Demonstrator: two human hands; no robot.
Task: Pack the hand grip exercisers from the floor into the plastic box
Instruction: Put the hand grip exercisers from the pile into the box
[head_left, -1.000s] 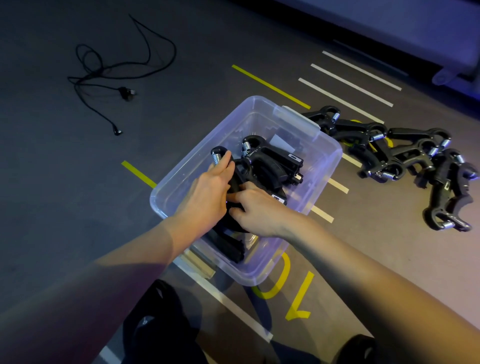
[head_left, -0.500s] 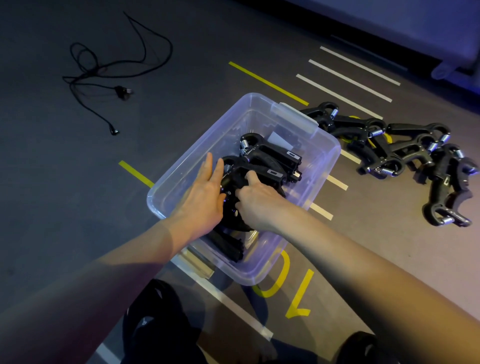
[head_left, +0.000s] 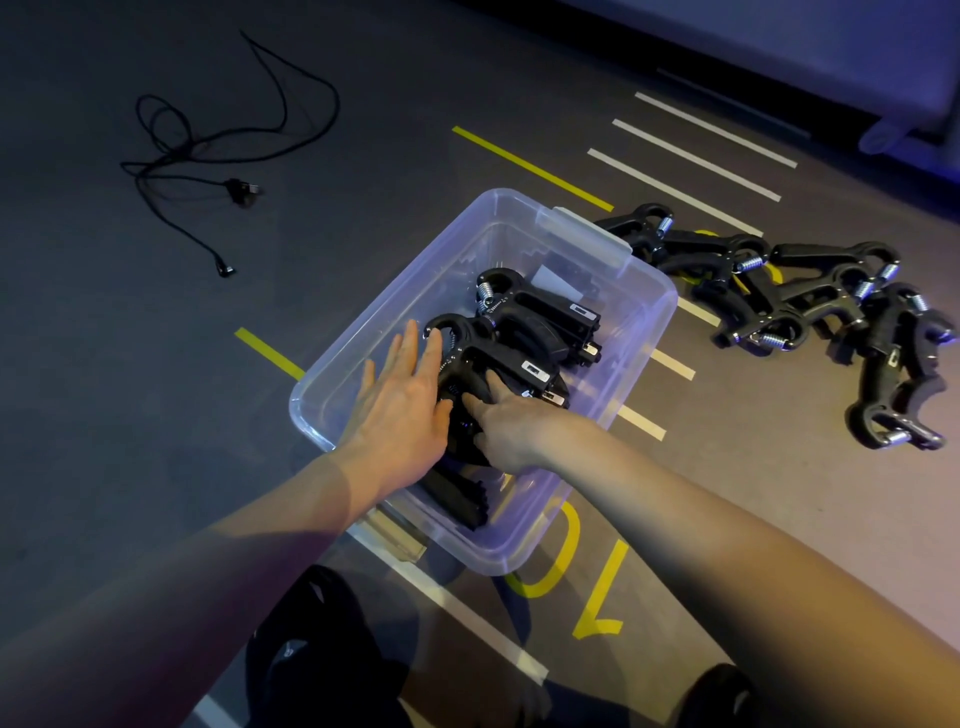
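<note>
Forearms are seen reaching from the bottom edge into the box (head_left: 649, 332), a clear plastic tub standing on the floor (head_left: 130, 389) over painted yellow and white lines. The left hand (head_left: 400, 410) is laid flat, fingers straight and spread, with the fingertips resting against the curved top of the nearest exerciser (head_left: 467, 364); its grip is released. The right hand (head_left: 511, 423) is placed just beside the left, thumb and forefinger pressed down onto the same exerciser's black body; whether the remaining fingers are curled round anything cannot be told, so its grip cannot be judged. A second exerciser (head_left: 540, 317) is lodged just behind the first, deeper in the box, spring end turned left. More black handles are seen below the hands at the box's near end.

Beyond the box's right rim, a pile of exercisers (head_left: 810, 306) is left on the floor, tangled together and stretching to the right. Well apart, at the far left, a black cable (head_left: 208, 150) is lying in loose loops.
</note>
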